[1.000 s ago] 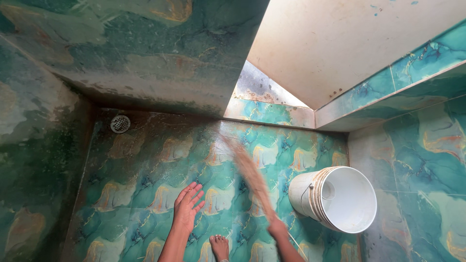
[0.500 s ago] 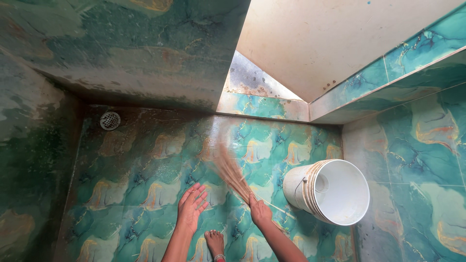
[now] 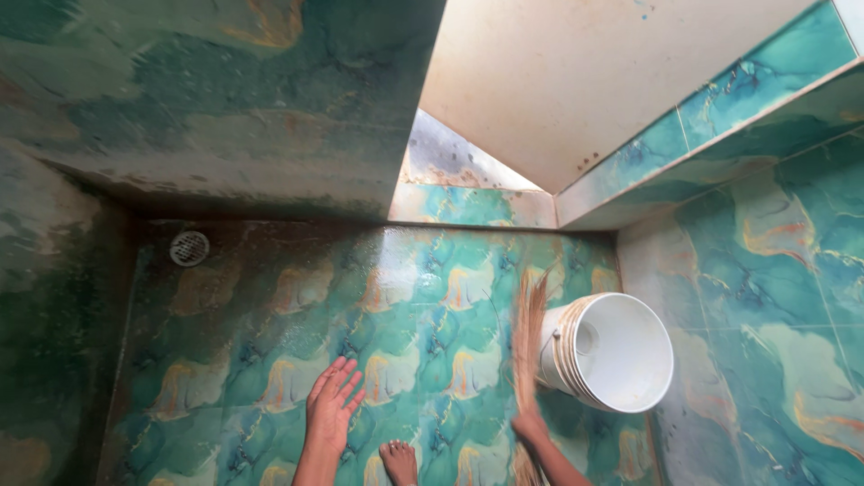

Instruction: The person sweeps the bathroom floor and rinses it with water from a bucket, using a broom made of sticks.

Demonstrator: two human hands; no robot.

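Observation:
My right hand grips a bundle broom of thin brown sticks. Its bristles point up and away, brushing the wet green patterned floor tiles just left of a white bucket. My left hand hangs flat above the floor with fingers spread and holds nothing. A bare foot stands on the tiles between my two arms.
The white bucket lies tilted on its side at the right, its mouth facing me. A round metal drain sits in the far left corner. Green tiled walls close the left and right; a pale door and a raised threshold lie ahead.
The broom has swung from the middle of the floor to the right, beside the bucket. My right hand moved right and down with it. My left hand stayed open and drifted slightly left.

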